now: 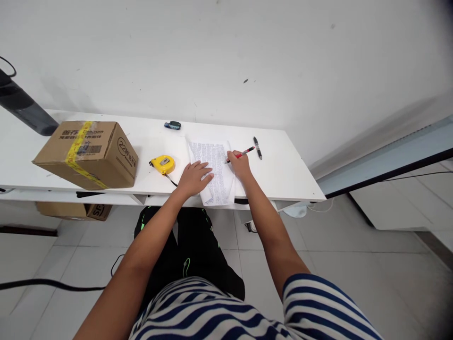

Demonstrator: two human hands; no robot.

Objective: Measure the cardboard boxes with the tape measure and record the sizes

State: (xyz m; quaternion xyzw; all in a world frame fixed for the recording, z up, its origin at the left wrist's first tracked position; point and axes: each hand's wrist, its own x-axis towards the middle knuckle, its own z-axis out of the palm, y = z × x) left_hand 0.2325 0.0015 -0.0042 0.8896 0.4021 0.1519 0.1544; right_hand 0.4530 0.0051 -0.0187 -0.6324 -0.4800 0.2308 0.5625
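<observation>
A sheet of paper (pixel 215 177) covered in dense handwriting lies on the white desk, its near edge hanging slightly over the front. My left hand (pixel 194 178) rests flat on the sheet's left side, fingers spread. In my right hand (pixel 239 163) is a red and black pen (pixel 245 153), its tip toward the right part of the writing. Just right of the paper lies a second pen (pixel 257 148), black and grey. A yellow tape measure (pixel 163 164) with a black strap sits left of my left hand.
A taped cardboard box (pixel 88 153) stands on the left of the desk (pixel 283 174), with a dark bottle (pixel 26 106) behind it. A small blue-green toy car (pixel 173 125) is near the wall. Another carton (pixel 76 210) shows below the desk. A black cable (pixel 53 283) runs at lower left.
</observation>
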